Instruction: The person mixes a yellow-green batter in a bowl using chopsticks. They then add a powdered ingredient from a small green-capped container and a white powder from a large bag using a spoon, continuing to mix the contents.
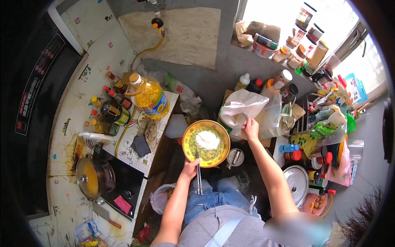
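Note:
My left hand (190,169) grips the near rim of a yellow patterned bowl (186,154), its thumb over the edge. A pair of dark chopsticks (199,180) lies across that rim by the thumb, tips in the bowl and pale ends towards my lap. Inside the bowl, a mound of white powder (207,140) sits on a green and orange chopped mixture (205,153). To the right, my right hand (251,128) pinches the near edge of an open white plastic bag (236,106). The bag's contents are mostly hidden.
On the left counter stand a large oil bottle (151,98), sauce bottles and a lidded pot (95,179) on a black cooktop. A cleaver (106,216) lies nearby. Spice jars (297,37) crowd the windowsill; a metal lid (294,182) and pink basket of eggs (316,203) are at right.

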The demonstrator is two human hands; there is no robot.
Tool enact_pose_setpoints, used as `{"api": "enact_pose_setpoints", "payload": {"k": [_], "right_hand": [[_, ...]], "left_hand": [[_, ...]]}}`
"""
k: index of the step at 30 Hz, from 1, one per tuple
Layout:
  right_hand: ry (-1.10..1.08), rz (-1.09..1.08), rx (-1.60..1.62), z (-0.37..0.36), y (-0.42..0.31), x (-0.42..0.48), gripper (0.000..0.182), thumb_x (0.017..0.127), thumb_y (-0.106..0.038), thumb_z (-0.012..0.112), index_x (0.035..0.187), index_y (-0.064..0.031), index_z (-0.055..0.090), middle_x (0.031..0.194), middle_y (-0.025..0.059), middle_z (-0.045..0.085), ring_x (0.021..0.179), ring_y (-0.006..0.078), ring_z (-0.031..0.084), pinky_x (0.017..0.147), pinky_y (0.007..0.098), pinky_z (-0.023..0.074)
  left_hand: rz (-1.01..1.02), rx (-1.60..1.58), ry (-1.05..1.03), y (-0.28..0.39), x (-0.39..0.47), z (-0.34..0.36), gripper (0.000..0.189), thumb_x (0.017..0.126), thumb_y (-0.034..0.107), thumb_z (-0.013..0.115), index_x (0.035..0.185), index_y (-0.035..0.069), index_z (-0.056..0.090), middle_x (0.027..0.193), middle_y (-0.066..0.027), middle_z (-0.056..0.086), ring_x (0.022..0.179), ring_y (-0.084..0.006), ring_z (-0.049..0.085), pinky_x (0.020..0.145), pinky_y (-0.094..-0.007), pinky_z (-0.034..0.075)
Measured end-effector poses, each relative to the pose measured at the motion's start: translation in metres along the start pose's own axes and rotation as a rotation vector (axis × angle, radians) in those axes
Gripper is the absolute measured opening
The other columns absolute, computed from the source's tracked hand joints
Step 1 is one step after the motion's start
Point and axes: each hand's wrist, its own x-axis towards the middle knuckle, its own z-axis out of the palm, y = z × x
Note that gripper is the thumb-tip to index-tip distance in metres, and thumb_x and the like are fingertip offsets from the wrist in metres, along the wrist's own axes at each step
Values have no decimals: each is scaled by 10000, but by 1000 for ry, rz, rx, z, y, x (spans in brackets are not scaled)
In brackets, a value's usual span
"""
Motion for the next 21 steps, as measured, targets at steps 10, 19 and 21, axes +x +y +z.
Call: {"api": "enact_pose_setpoints", "payload": {"k": [10,19,21], "right_hand": [[-123,-433,-997,-4,-6,-13,182,846,-101,399,889,-1,545,793,185,612,745,342,601,596,430,476],[-186,-328,-1282,16,13,-2,123,767,-92,472,799,-35,577,784,163,632,715,310,632,614,411,499],[-190,-272,-1273,20,12,1,142,763,-102,480,786,-34,602,786,164,636,721,311,633,627,409,502]], "left_hand": [[13,-32,35,7,6,16,611,695,-27,567,1257,42,339,1152,-94,477,1059,-218,491,900,-341,424],[-7,-26,77,8,10,19,553,703,-19,572,1222,23,387,1120,-99,506,1018,-217,523,870,-337,450],[-8,-15,84,9,10,18,553,702,-18,573,1221,22,387,1117,-101,508,1016,-217,525,868,-339,451]]}}
